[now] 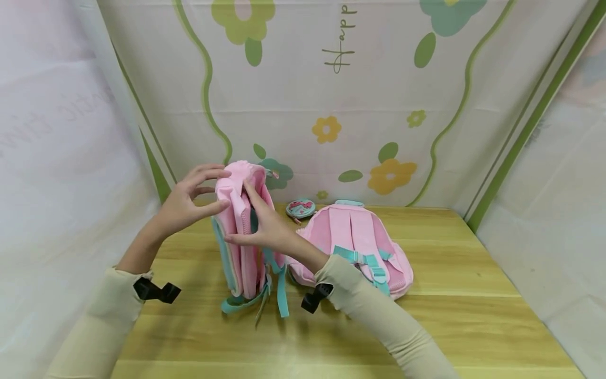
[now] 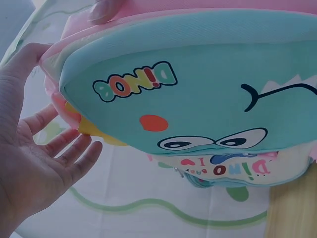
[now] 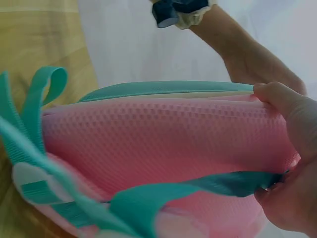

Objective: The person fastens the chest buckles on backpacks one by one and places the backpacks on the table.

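Note:
A pink and teal backpack (image 1: 245, 263) stands upright on the table, left of centre. My left hand (image 1: 182, 205) grips its top from the left, fingers over the upper edge and thumb against the side. On the other side my right hand (image 1: 272, 226) holds the upper back, thumb on the pink mesh panel (image 3: 163, 134) and fingers curled by a teal strap (image 3: 228, 183). The front panel (image 2: 198, 119) shows a printed cartoon dinosaur face and lettering in the left wrist view. Teal straps hang down to the table.
A second pink backpack (image 1: 341, 226) lies to the right, straps up, behind my right forearm. Near the back edge is a round teal pouch (image 1: 300, 208) with a pink print. Flower-printed cloth walls (image 1: 284, 89) enclose the wooden table (image 1: 473, 295) at back and sides.

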Tool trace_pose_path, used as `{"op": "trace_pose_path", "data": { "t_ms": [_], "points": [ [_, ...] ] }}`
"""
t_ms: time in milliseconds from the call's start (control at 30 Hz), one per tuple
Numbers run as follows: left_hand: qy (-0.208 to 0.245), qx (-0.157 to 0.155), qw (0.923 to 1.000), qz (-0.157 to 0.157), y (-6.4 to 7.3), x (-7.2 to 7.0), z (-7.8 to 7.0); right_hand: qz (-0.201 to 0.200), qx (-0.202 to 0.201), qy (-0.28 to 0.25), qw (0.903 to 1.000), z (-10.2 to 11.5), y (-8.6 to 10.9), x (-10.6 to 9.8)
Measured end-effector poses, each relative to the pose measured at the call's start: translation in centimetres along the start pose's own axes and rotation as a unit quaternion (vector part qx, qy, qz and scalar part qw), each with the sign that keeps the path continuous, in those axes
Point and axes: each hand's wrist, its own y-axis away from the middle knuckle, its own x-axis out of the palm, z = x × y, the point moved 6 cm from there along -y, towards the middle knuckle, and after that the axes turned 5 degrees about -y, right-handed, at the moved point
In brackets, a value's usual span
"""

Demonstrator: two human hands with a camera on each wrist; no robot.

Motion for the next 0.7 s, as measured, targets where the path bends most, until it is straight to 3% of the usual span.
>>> {"op": "trace_pose_path", "data": {
  "t_ms": [200, 500, 700],
  "points": [
    [-0.009, -0.010, 0.9999, -0.006, 0.6, -1.2, 0.1, 0.017, -0.001, 0.023, 0.9996, -0.4, 0.2, 1.2],
    [-0.050, -0.026, 0.9984, 0.005, 1.2, -1.7, -0.2, 0.027, -0.017, 0.063, 0.9975, -1.0, 0.5, 2.1],
    [-0.054, -0.036, 0.9979, 0.009, 1.3, -2.0, 0.1, 0.037, -0.027, 0.088, 0.9951, -1.5, 0.7, 2.5]
  ]
}}
